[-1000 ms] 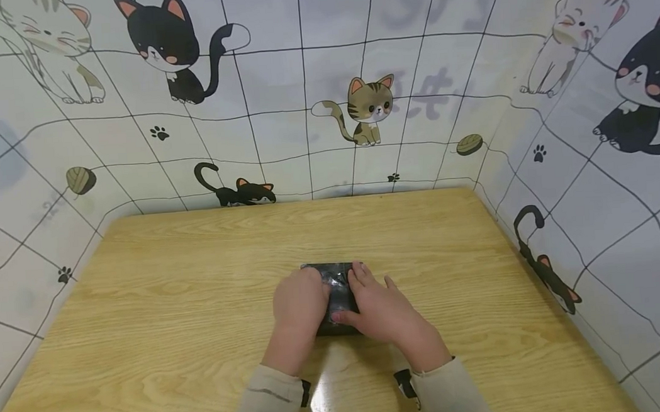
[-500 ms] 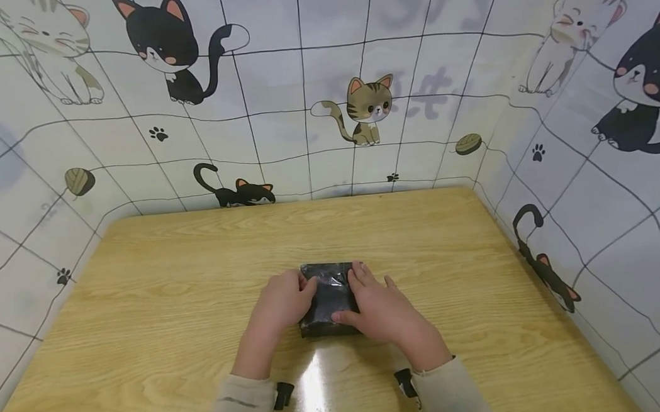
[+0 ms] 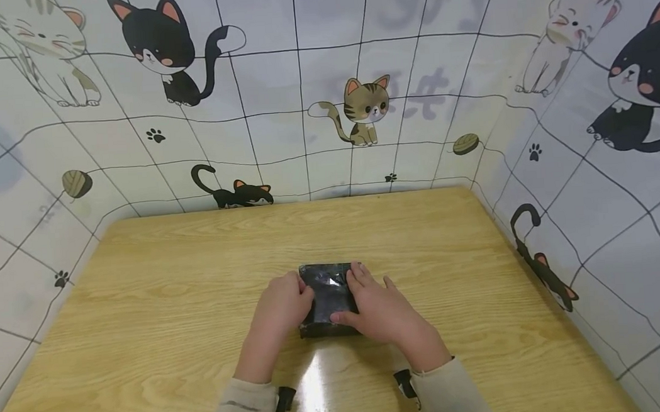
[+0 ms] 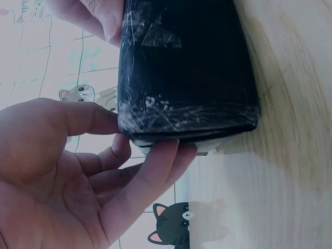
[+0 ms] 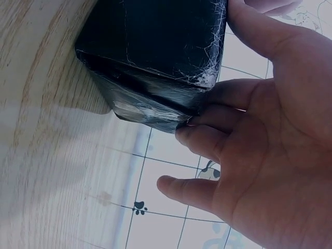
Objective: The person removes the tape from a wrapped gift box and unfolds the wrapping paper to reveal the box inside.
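Fingers of left hand (image 3: 282,302) pinch left side of shiny black plastic-looking rectangular box (image 3: 330,297); right hand (image 3: 383,307) presses its right side, fingers nearly straight. Box flat on yellow wood-grain table (image 3: 170,285), roughly midway across it. Near face parallels table's far edge; long axis unclear.

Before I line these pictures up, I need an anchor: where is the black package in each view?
Head: black package, below centre, between left hand and right hand.
Left wrist: black package, top middle, cut off by the frame.
Right wrist: black package, top, left of centre, also cut off.
Shared landmark: wooden table, lower half in head, right side in left wrist, left side in right wrist.
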Demonstrator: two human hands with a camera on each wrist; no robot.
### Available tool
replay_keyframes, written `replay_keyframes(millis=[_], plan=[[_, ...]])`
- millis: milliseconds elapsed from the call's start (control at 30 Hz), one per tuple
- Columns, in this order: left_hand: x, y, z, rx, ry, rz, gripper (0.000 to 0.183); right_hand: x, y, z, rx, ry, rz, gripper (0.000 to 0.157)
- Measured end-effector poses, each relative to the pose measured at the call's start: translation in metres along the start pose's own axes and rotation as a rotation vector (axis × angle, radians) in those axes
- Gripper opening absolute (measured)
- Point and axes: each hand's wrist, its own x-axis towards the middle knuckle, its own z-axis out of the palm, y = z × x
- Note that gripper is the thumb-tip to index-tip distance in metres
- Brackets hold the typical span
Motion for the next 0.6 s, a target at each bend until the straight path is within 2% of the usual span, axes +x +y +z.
replay_keyframes(millis=[167, 400, 467, 600], plan=[[0.003, -0.013, -0.002, -0.111, -0.056, -0.011, 0.015, 0.000, 0.000, -0.001, -0.003, -0.009, -0.001, 0.096], [0.001, -0.030, -0.007, -0.436, -0.139, -0.062, 0.016, -0.001, 0.000, 0.000, -0.005, -0.001, -0.001, 0.096], [0.001, -0.034, -0.007, -0.499, -0.152, -0.078, 0.016, -0.001, 0.000, 0.000, -0.004, -0.001, 0.000, 0.096], [0.001, -0.041, -0.007, -0.562, -0.175, -0.089, 0.016, -0.001, -0.001, 0.000, -0.003, 0.000, 0.004, 0.096]])
